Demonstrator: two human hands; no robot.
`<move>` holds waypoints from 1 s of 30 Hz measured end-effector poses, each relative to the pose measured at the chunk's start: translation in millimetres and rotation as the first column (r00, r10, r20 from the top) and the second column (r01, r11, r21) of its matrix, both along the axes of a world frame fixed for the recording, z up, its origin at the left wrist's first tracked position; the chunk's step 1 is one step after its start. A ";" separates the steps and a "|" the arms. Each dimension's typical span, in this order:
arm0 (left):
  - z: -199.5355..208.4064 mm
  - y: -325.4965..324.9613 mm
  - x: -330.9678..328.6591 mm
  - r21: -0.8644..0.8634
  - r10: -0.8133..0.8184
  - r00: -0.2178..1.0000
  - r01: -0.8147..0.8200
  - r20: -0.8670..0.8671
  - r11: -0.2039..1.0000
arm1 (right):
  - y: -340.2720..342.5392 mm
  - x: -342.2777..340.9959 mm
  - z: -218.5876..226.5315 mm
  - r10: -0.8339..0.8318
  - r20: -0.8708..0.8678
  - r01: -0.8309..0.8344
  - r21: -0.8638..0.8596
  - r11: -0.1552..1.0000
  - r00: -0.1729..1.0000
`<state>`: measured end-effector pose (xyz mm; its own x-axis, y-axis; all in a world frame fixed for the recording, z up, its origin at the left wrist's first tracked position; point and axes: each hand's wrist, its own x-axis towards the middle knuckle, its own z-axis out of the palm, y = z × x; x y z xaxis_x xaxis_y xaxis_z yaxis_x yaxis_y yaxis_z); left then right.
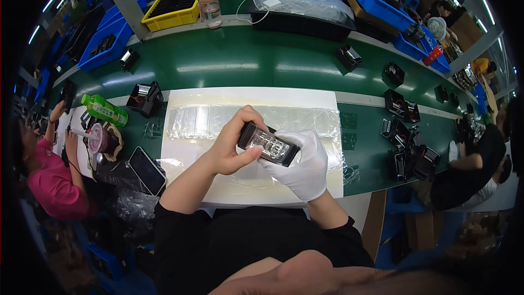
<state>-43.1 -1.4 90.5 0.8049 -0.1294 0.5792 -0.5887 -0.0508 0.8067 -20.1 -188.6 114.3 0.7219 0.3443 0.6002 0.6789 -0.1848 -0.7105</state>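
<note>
Both left hand (pixel 232 145) and gloved right hand (pixel 307 166) curl round a black case (pixel 271 146), underside hidden, long axis kinda diagonal, far-left to near-right over the white board (pixel 218 96).

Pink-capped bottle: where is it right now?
Head view, top, left of centre: the pink-capped bottle stands just right of the yellow crate, with the plastic-topped black bin further right.
</note>
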 end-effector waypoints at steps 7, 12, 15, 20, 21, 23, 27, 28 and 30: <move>2.1 -3.9 -9.8 0.026 0.097 0.990 -0.094 -0.101 0.995 | -3.9 2.6 -1.7 0.090 -0.311 -0.076 0.056 0.996 0.946; 2.8 -10.8 -9.2 -0.024 0.137 0.967 -0.145 -0.213 0.989 | -3.5 10.7 -1.0 0.283 -0.743 -0.054 0.317 0.947 0.606; -8.1 -6.2 0.8 -0.102 0.142 0.984 -0.153 -0.104 0.983 | -2.0 11.1 -3.9 0.328 -0.786 -0.018 0.375 0.927 0.524; -10.0 2.6 0.9 -0.143 0.148 0.980 -0.166 -0.133 0.976 | -15.2 31.0 -19.9 0.238 -0.683 0.179 0.480 0.859 0.691; -8.8 3.7 0.4 -0.140 0.192 0.966 -0.217 -0.170 0.966 | -17.7 34.5 -18.1 0.241 -0.684 0.176 0.480 0.859 0.689; -8.4 5.9 -1.2 -0.135 0.238 0.949 -0.269 -0.208 0.954 | -22.0 36.3 -7.7 0.373 -0.677 0.227 0.625 0.747 0.635; -10.5 8.7 2.6 -0.190 0.160 0.967 -0.198 -0.197 0.962 | -8.7 31.7 1.1 0.206 -0.600 0.237 0.574 0.783 0.773; -10.8 9.3 2.4 -0.185 0.149 0.968 -0.187 -0.202 0.965 | -5.2 29.8 2.3 0.088 -0.539 0.242 0.511 0.825 0.838; -11.4 9.4 3.4 -0.178 0.117 0.970 -0.156 -0.211 0.972 | -5.1 27.5 5.4 0.100 -0.585 0.240 0.475 0.846 0.804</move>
<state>-39.7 8.0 79.1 0.9080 0.0874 0.4097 -0.4145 0.0474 0.9088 7.4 -193.8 119.7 0.9895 0.0501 0.1353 0.1158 0.2833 -0.9520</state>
